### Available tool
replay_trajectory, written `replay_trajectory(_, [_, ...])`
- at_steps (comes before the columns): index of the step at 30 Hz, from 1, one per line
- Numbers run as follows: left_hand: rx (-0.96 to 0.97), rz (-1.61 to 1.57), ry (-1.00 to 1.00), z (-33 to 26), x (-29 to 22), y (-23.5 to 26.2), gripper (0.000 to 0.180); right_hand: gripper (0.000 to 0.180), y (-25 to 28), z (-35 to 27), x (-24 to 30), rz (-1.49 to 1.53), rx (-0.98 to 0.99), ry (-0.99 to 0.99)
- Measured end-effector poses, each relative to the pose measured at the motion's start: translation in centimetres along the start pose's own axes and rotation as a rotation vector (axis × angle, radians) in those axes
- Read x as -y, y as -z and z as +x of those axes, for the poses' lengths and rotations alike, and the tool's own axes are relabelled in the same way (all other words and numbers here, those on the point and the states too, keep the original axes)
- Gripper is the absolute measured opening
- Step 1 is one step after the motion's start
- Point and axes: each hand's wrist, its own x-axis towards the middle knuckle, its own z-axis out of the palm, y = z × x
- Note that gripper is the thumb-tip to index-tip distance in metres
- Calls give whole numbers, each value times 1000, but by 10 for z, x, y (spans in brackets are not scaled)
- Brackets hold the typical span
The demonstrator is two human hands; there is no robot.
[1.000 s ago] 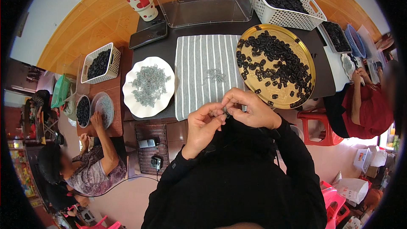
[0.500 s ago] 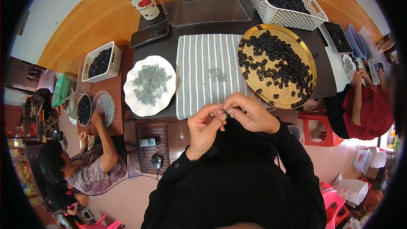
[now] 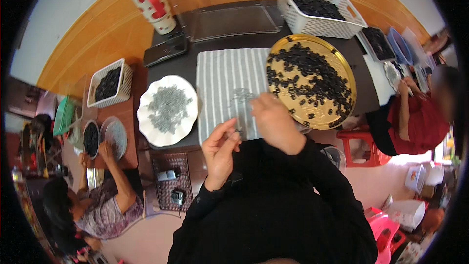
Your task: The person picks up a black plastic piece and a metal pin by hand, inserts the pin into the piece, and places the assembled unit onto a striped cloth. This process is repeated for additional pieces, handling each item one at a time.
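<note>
My left hand point(image 3: 221, 154) is closed in a pinch over the cloth's near edge, thumb against fingers, on a small dark piece point(image 3: 238, 131) whose shape is too small to make out. Smeared by motion, my right hand point(image 3: 277, 123) reaches over the grey-and-white striped cloth point(image 3: 211, 83), its fingertips beside a small heap of thin metal pins point(image 3: 241, 95). Whether those fingers hold anything is not visible. Left of the cloth, a white scalloped plate point(image 3: 145, 126) bears many more pins. To its right, a round gold tray point(image 3: 293, 102) carries many small black parts.
Behind the cloth stands a clear plastic box point(image 3: 229, 22). A white basket point(image 3: 322, 28) of black parts, a phone point(image 3: 166, 51) and a spotted tumbler point(image 3: 155, 10) are also at the back. Co-workers sit left point(image 3: 110, 205) and right point(image 3: 420, 122).
My hands were together at the cloth's near edge; now they are apart. The right has moved forward to the pins, while the left keeps its pinch. The whole view has shifted slightly.
</note>
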Motion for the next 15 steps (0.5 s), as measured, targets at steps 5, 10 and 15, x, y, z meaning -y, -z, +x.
replay_trajectory(5, [6, 8, 1, 4, -2, 6, 31, 10, 7, -4, 12, -32, 30, 94])
replay_trajectory(10, [5, 43, 17, 6, 1, 10, 29, 14, 67, -28, -47, -9, -64, -215])
replay_trajectory(15, [62, 43, 35, 9, 5, -5, 29, 17, 64, -35, -60, 47, 93, -208])
